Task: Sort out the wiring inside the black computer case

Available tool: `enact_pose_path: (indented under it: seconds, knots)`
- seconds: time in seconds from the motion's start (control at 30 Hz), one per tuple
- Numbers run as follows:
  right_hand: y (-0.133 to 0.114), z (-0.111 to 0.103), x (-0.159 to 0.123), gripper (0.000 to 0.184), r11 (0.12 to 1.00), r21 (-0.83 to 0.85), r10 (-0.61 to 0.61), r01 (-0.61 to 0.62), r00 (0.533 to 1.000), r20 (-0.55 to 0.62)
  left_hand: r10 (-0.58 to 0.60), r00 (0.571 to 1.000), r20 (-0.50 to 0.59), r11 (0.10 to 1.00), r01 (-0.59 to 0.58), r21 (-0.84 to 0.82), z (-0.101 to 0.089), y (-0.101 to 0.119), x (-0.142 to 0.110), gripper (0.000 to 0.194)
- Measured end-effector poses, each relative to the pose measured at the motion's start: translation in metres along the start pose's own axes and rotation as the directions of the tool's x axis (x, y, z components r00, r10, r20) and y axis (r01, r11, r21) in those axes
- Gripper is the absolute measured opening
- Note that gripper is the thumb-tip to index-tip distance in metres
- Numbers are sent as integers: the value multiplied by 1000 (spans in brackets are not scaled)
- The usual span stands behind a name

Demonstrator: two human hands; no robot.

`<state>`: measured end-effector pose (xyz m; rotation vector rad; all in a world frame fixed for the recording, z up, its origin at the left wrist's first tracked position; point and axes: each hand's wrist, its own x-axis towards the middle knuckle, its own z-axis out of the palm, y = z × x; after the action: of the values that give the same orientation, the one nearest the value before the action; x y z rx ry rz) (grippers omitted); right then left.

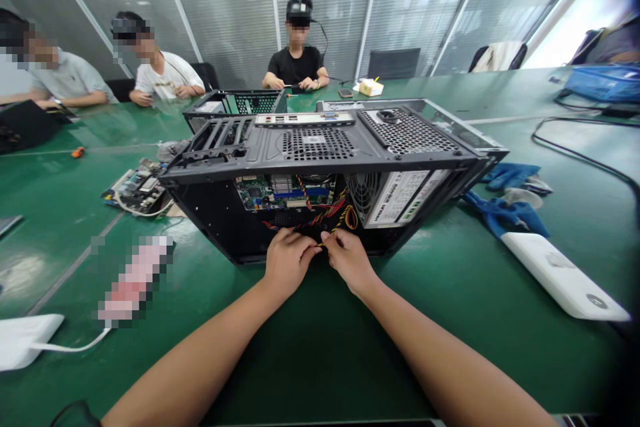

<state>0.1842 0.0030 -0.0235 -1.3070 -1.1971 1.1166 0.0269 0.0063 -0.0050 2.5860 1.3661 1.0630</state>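
Note:
An open black computer case [320,147] lies on its side on the green table [450,280], its open face toward me. Inside I see a green motherboard [260,195], a fan and power supply [400,197], and a bundle of red, yellow and black cables [335,212]. My left hand [287,260] and my right hand [347,257] meet at the case's lower edge. Both have their fingers curled and pinched on the cables there. What exactly sits between the fingertips is hidden.
A loose circuit board [137,188] with white cable lies left of the case. Blue gloves [505,210] and a white flat device [565,277] lie right. A white adapter [25,340] sits near left. A second case [235,103] stands behind. Three people sit across the table.

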Motion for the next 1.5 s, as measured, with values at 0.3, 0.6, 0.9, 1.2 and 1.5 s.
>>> enact_pose_path:
  seconds: [0.3,0.6,0.9,1.2,1.5]
  knots:
    - [-1,0,-1,46,1000,17,8,-8,1000,9,20,999,-32,1000,-20,13,0,1,-1,19]
    - [-5,1,-2,45,1000,24,13,-13,1000,5,51,999,-13,995,-50,89,2,3,-3,20]
    - [-2,0,-1,47,1000,26,11,-11,1000,1,69,998,5,989,-69,130,-1,6,0,20]
    - [-3,1,-1,48,1000,21,8,-8,1000,-2,69,998,-10,993,-67,97,1,2,-3,23]
    - [-4,-1,-1,48,1000,3,-3,3,1000,-7,73,997,-18,995,-71,66,2,1,-3,22]
